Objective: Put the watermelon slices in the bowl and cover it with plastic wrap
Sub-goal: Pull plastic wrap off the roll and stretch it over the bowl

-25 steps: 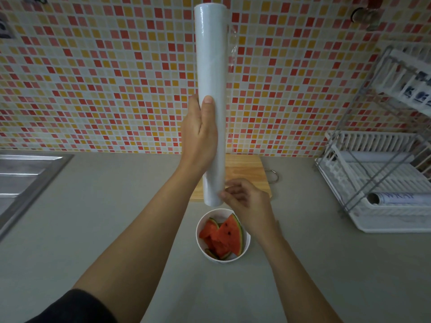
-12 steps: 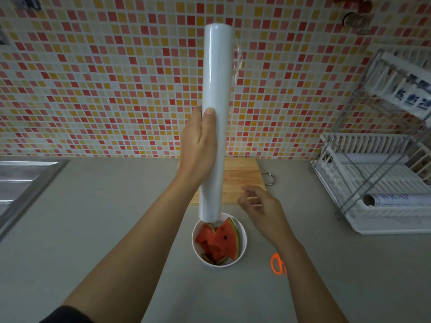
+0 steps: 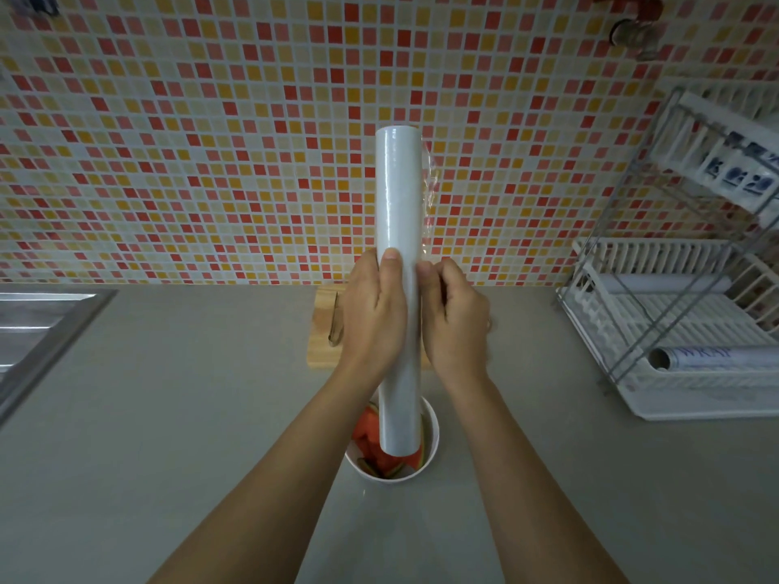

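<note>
My left hand (image 3: pixel 371 314) grips a white plastic wrap roll (image 3: pixel 398 196) upright above the counter, thumb on its front. My right hand (image 3: pixel 457 318) is at the roll's right side, fingers pinched at the loose clear film edge (image 3: pixel 431 191) that hangs off the roll. Below the roll stands a white bowl (image 3: pixel 432 436) with red watermelon slices (image 3: pixel 366 432) in it; the roll's lower end hides the bowl's middle.
A wooden cutting board (image 3: pixel 322 330) with a knife (image 3: pixel 336 322) lies behind my hands. A steel sink (image 3: pixel 38 322) is at the left. A white dish rack (image 3: pixel 683 330) at the right holds another wrap roll (image 3: pixel 716 358). Mosaic tiled wall behind.
The roll has come down lower in front of me. My right hand rose from beside the bowl to the roll's right side and took the film edge.
</note>
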Demonstrator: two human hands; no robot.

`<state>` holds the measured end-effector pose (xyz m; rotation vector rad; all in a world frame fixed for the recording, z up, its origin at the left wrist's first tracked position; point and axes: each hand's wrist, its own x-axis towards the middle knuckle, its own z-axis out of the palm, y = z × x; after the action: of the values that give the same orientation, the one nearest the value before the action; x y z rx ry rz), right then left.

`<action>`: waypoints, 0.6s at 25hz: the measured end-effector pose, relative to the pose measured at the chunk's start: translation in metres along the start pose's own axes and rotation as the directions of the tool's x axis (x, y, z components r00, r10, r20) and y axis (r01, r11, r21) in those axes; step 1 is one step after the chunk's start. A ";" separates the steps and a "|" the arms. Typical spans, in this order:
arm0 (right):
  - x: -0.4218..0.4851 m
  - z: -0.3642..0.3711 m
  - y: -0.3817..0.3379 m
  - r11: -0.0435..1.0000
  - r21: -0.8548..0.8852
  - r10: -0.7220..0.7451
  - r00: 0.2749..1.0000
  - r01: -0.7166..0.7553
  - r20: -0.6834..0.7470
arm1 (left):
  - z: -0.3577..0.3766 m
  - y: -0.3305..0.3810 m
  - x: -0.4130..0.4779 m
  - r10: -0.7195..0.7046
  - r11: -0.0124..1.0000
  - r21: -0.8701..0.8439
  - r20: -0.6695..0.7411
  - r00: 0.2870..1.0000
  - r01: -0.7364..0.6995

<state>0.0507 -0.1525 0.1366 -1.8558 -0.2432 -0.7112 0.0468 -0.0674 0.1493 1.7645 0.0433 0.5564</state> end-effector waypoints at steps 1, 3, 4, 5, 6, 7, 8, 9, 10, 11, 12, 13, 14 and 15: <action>0.000 0.000 0.002 1.000 -0.027 0.004 1.000 -0.004 -0.014 | -0.001 -0.001 -0.001 0.001 1.000 0.012 -0.005 1.000 -0.001; 0.002 -0.002 0.005 0.996 -0.091 0.008 0.999 -0.012 -0.041 | -0.001 -0.002 -0.003 0.026 0.999 0.035 -0.008 1.000 -0.026; 0.001 -0.003 0.006 0.994 -0.107 0.017 0.999 -0.022 -0.048 | -0.001 -0.002 -0.003 0.034 0.999 0.035 -0.005 0.999 -0.033; 0.000 -0.003 0.007 0.993 -0.107 0.044 0.998 -0.050 -0.054 | -0.001 -0.002 -0.004 0.035 0.999 0.029 -0.004 0.999 -0.035; -0.001 -0.004 0.006 0.991 -0.090 0.089 0.994 -0.094 -0.064 | -0.001 -0.002 -0.004 0.035 0.999 0.020 -0.006 0.999 -0.035; 0.000 -0.006 0.004 0.989 -0.059 0.134 0.988 -0.139 -0.073 | -0.001 -0.002 -0.003 0.036 0.999 0.012 -0.010 0.999 -0.036; 0.002 -0.007 0.002 0.986 -0.028 0.159 0.985 -0.162 -0.072 | -0.001 -0.003 -0.003 0.034 0.999 0.007 -0.014 0.999 -0.034; 0.006 -0.009 -0.002 0.987 -0.006 0.161 0.985 -0.162 -0.056 | -0.001 -0.003 -0.004 0.030 1.000 0.000 -0.016 0.999 -0.030; 0.011 -0.009 -0.007 0.988 0.009 0.151 0.988 -0.151 -0.027 | 0.000 -0.004 -0.005 0.027 1.000 -0.009 -0.012 1.000 -0.027; 0.016 -0.009 -0.011 0.990 0.014 0.141 0.990 -0.141 0.003 | 0.002 -0.004 -0.006 0.024 0.999 -0.020 -0.004 1.000 -0.025; 0.022 -0.008 -0.015 0.991 0.009 0.131 0.991 -0.132 0.027 | 0.003 -0.005 -0.008 0.022 0.999 -0.031 0.004 1.000 -0.021; 0.028 -0.006 -0.017 0.993 -0.004 0.117 0.993 -0.116 0.034 | 0.005 -0.005 -0.011 0.016 0.999 -0.040 0.010 1.000 -0.016; 0.032 -0.004 -0.018 0.996 -0.024 0.089 0.996 -0.088 0.020 | 0.006 -0.005 -0.013 0.010 0.999 -0.046 0.012 1.000 -0.010; 0.034 -0.003 -0.018 0.998 -0.045 0.054 0.999 -0.054 -0.007 | 0.006 -0.004 -0.014 0.008 0.999 -0.047 0.011 1.000 -0.008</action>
<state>0.0680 -0.1536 0.1715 -1.8958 -0.1742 -0.6897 0.0377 -0.0759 0.1394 1.7221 0.0156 0.5494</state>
